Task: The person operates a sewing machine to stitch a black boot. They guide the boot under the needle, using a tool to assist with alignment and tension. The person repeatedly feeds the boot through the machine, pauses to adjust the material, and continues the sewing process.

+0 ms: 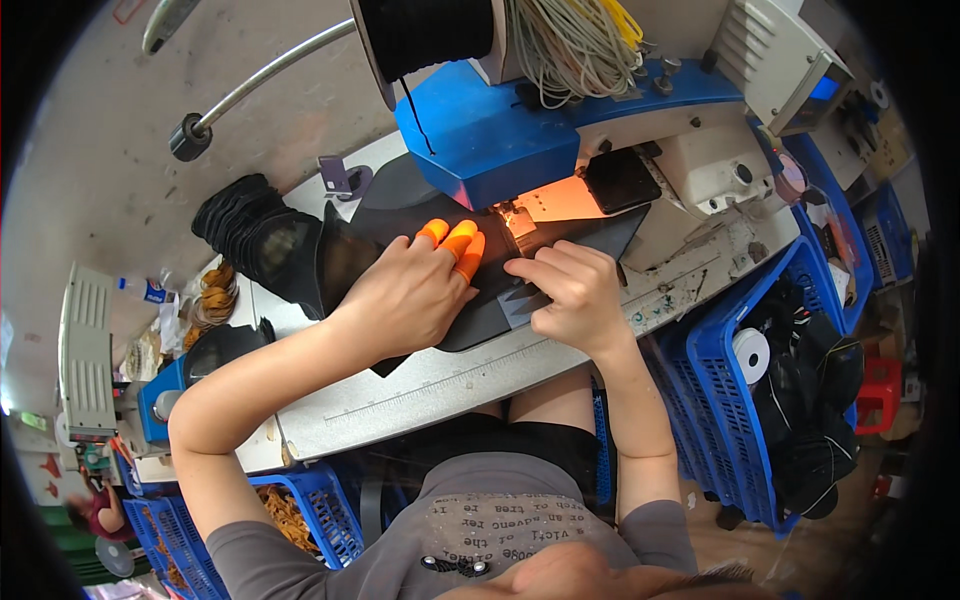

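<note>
A flat black fabric piece [475,325] lies on the white bed of a blue and white sewing machine [490,130]. My left hand [405,295] rests on it with fingers stretched out, orange covers on three fingertips. Just right of the lit presser foot [517,222], my right hand [580,290] has its fingers curled in a pinch at the fabric. Its grip is partly hidden by the hand itself. Left of my left hand, a stack of curved black pieces [262,240] leans over the table.
A black phone [622,180] lies on the machine bed. Above hang a large black cord spool [425,40] and a metal arm [270,75]. Blue baskets stand at the right [730,420] and lower left [325,510]. The table's front edge [440,390] curves before my lap.
</note>
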Demonstrator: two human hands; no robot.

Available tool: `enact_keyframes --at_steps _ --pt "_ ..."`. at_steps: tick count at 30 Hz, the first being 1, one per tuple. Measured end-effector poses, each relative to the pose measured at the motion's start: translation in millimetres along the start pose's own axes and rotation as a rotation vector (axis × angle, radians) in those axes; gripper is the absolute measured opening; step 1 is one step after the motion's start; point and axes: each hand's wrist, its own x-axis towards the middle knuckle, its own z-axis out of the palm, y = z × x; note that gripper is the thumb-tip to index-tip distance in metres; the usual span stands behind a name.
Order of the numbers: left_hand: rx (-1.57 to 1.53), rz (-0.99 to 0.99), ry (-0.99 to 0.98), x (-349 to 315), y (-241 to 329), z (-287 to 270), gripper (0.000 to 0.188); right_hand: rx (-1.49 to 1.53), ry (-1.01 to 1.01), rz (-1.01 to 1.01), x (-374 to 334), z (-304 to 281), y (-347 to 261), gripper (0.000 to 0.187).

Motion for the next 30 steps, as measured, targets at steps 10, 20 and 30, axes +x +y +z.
enact_keyframes --at_steps 10,20,30 --pt "-0.026 0.035 0.318 -3 -5 26 0.041 0.006 0.018 0.016 1 2 -1 0.037" --pt "-0.019 0.02 0.348 4 -15 24 0.042 -0.004 0.016 0.03 1 3 -2 0.04" --pt "0.108 -0.022 0.185 10 -32 26 0.04 0.01 0.045 0.1 -4 -8 5 0.038"
